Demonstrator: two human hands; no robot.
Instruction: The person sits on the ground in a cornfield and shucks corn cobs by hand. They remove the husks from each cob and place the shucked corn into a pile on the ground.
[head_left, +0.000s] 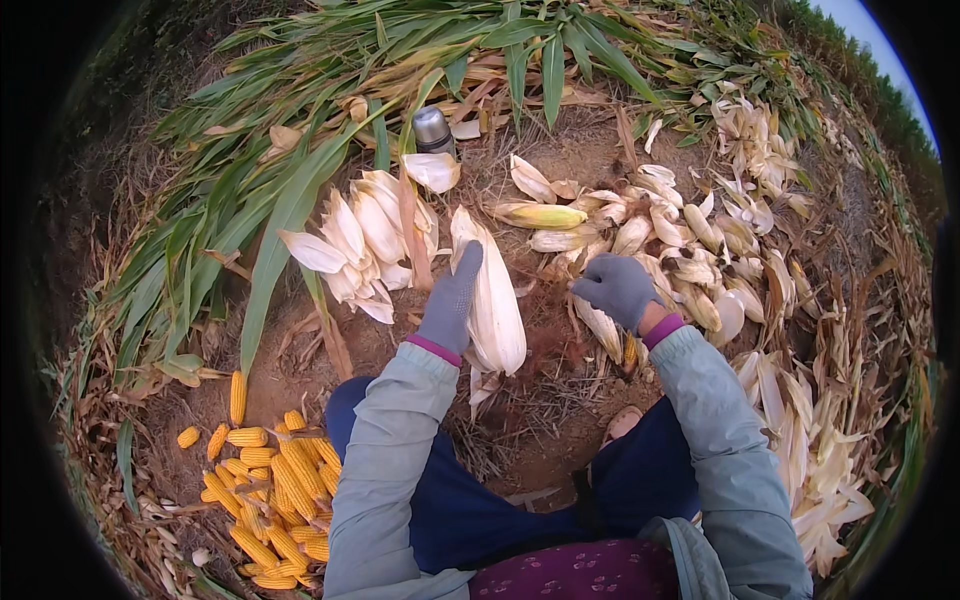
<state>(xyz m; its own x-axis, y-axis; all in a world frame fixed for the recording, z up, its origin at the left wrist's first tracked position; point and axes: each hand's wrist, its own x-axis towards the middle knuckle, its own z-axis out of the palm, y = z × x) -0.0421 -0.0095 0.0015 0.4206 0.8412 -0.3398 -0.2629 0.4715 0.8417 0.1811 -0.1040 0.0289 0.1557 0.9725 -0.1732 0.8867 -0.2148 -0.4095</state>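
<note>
My left hand (454, 296), in a grey knit glove, is closed around a pale, dry corn husk (495, 307), its thumb lying over the upper part. Whether a cob is inside cannot be seen. To the right, my gloved right hand (615, 289) has its fingers curled at the near edge of a pile of unshelled corn ears in dry husks (634, 234). Just below it an ear in its husk (600, 322) lies slanting; whether the fingers grip it cannot be told. Loose peeled husks (367, 240) are heaped left of my left hand.
Husked yellow cobs (289, 480) are piled at lower left. A steel vacuum flask (433, 131) stands beyond the loose husks. Cut green corn stalks (300, 157) curve across the far side and left. More stripped husks (810, 450) lie at lower right, beside my right sleeve.
</note>
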